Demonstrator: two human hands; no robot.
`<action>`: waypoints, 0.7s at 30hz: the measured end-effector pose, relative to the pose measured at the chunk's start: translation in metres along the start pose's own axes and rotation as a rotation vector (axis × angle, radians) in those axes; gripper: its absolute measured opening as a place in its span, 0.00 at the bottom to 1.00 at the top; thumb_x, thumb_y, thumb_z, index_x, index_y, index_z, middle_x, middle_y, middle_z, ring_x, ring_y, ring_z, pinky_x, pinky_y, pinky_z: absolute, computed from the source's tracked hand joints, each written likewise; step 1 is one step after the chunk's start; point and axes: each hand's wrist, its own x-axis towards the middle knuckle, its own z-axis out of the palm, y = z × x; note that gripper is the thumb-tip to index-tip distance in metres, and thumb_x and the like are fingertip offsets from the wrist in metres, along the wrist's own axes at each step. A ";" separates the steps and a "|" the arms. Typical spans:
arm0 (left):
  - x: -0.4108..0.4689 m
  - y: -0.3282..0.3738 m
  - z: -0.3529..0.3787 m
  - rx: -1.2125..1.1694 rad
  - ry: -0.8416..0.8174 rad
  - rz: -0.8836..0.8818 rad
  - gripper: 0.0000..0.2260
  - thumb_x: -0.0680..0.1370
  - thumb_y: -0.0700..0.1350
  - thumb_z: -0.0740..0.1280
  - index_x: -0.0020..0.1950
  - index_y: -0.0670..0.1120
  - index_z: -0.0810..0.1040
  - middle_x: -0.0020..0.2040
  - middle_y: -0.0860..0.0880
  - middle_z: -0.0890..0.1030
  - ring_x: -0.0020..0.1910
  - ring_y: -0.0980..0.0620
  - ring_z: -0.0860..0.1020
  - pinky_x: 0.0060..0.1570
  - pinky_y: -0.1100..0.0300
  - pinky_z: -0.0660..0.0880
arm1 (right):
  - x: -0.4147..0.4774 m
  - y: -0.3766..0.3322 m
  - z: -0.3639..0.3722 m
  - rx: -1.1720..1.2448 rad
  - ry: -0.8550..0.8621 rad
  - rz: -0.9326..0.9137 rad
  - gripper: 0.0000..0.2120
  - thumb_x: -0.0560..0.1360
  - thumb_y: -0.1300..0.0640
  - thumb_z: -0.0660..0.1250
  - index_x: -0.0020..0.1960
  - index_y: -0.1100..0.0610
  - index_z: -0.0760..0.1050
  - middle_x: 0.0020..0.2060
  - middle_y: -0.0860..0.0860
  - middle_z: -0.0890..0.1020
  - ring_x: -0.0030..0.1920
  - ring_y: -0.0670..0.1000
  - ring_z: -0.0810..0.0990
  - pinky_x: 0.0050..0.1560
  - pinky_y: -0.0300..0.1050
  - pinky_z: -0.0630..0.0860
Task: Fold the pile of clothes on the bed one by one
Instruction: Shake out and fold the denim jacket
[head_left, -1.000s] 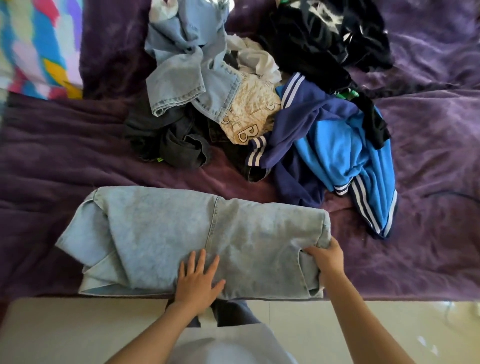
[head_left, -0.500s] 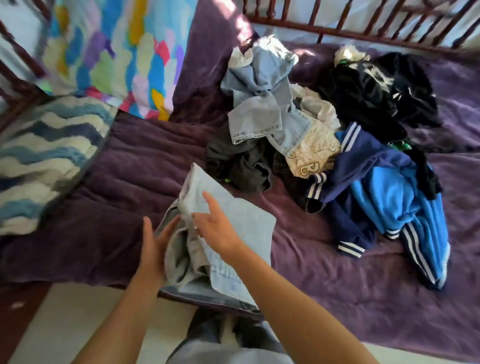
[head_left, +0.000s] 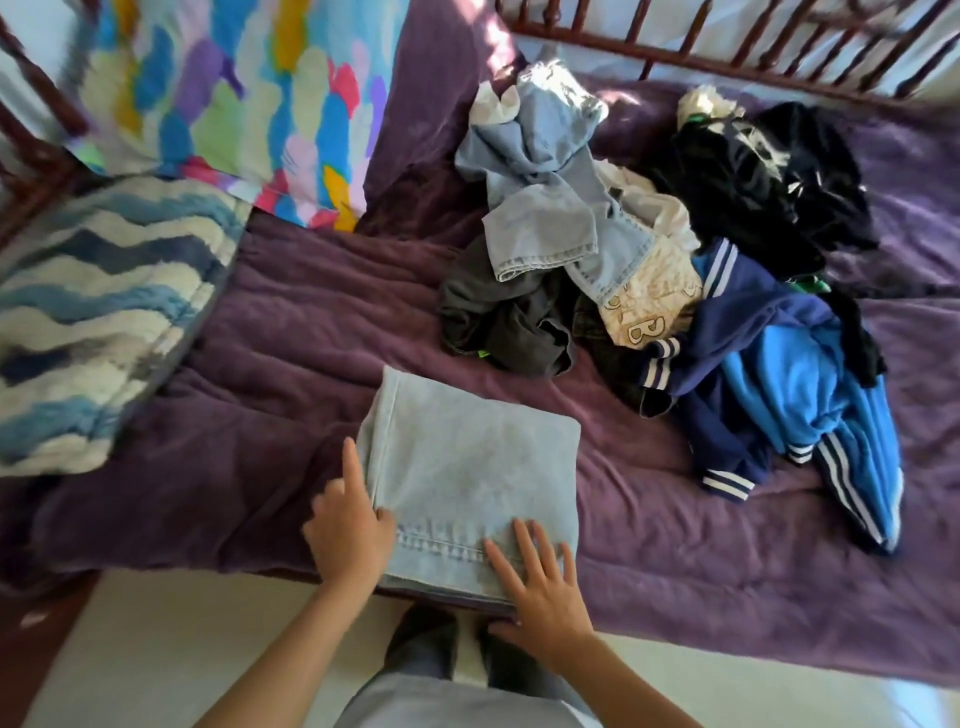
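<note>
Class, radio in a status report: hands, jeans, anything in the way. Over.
Left hand at left edge of folded jeans, forefinger straight. Right hand flat on near corner. Unfolded pile lies beyond, apart. Nothing in the way.

Folded the denim jeans (head_left: 470, 467) from a long strip into a compact rectangle, now laid flat nearer than and left of the pile of clothes (head_left: 649, 270), left hand (head_left: 349, 532) moved to its left edge, forefinger out, right hand (head_left: 540, 590) no longer pinching but flat on its near corner.
</note>
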 end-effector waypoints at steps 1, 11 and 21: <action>-0.009 -0.001 0.002 0.167 0.085 0.204 0.38 0.65 0.38 0.73 0.73 0.44 0.63 0.59 0.35 0.75 0.56 0.34 0.74 0.47 0.41 0.73 | 0.000 0.000 0.004 -0.027 0.006 0.028 0.56 0.39 0.31 0.76 0.65 0.46 0.69 0.57 0.58 0.81 0.55 0.60 0.81 0.42 0.60 0.79; -0.018 -0.015 0.025 0.640 -0.318 0.688 0.57 0.41 0.53 0.83 0.69 0.51 0.70 0.57 0.36 0.80 0.53 0.32 0.79 0.47 0.36 0.76 | 0.022 0.013 -0.022 -0.071 0.069 0.002 0.40 0.69 0.55 0.72 0.75 0.44 0.55 0.68 0.61 0.66 0.64 0.61 0.70 0.56 0.52 0.74; -0.017 0.041 0.023 0.436 -0.060 0.943 0.24 0.67 0.37 0.55 0.60 0.44 0.78 0.38 0.42 0.82 0.29 0.43 0.78 0.21 0.57 0.74 | -0.023 0.061 -0.109 -0.375 0.385 -0.129 0.28 0.43 0.48 0.82 0.43 0.48 0.84 0.30 0.51 0.81 0.24 0.48 0.77 0.17 0.35 0.68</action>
